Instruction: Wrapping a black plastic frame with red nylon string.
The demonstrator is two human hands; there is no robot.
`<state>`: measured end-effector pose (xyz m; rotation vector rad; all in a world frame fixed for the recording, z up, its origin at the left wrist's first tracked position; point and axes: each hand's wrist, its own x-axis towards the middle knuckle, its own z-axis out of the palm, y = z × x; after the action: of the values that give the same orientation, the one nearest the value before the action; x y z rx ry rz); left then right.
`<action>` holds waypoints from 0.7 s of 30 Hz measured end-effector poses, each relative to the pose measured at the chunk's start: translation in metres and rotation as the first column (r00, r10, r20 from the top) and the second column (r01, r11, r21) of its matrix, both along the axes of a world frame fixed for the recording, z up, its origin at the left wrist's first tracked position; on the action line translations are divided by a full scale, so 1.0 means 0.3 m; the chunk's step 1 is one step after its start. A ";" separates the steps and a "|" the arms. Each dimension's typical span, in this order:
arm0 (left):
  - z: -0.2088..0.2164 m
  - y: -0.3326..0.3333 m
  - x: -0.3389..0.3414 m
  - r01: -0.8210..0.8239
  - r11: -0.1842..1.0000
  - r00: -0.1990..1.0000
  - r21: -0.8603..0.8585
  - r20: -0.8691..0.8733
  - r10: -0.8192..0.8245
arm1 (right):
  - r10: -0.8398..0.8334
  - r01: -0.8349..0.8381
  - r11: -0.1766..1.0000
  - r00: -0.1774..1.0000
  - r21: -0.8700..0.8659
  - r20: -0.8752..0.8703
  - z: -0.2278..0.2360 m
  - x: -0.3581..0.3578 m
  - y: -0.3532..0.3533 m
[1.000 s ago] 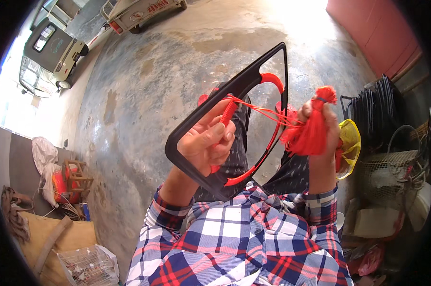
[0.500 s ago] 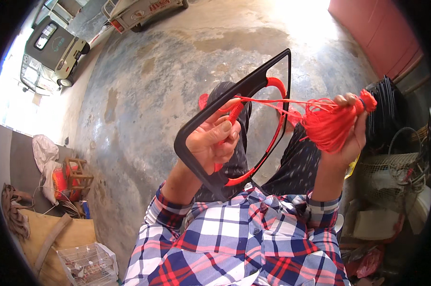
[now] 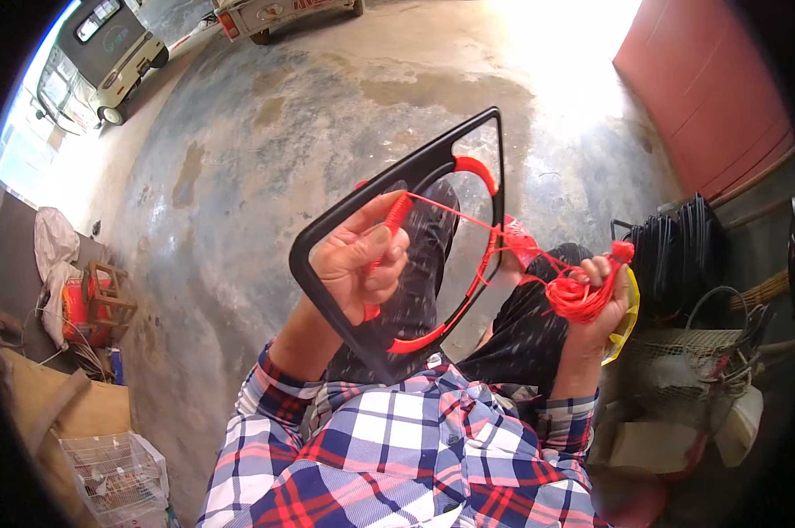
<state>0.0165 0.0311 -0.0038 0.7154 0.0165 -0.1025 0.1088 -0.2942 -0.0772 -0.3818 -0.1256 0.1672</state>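
My left hand (image 3: 358,264) is closed around the cord-wrapped inner edge of a black four-cornered frame (image 3: 358,204) with a rounded opening. Red cord wrapping (image 3: 475,170) covers parts of that inner edge, including the stretch under my left fingers. To the right, my right hand (image 3: 615,308) grips a looped bundle of red cord (image 3: 575,301). Strands run from this bundle across the opening to the wrapped edge at my left fingertips, and some loops sag loosely beside it. The frame is held tilted above my knees.
Similar black frames (image 3: 683,238) stand stacked at the right, with a wire basket (image 3: 683,356) nearer me. Something yellow (image 3: 628,330) shows behind my right hand. A wooden stool (image 3: 111,304) and a white wire cage (image 3: 116,471) are at left. Vehicles, one a three-wheeler (image 3: 111,57), stand far off.
The frame and my left hand have shifted left. My right hand has moved left and down; the cord bundle looks more gathered, with loose loops trailing. The view has shifted slightly too.
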 end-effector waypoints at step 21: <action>0.029 0.002 -0.004 0.096 0.993 0.994 0.067 0.045 -0.099 | 0.570 0.373 -0.215 0.799 -0.903 0.194 -0.120 -0.136 0.253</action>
<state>0.0153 0.0317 0.0049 0.7838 -0.0621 -0.1789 0.0681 -0.2184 -0.1133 -2.2647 -0.7319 0.3192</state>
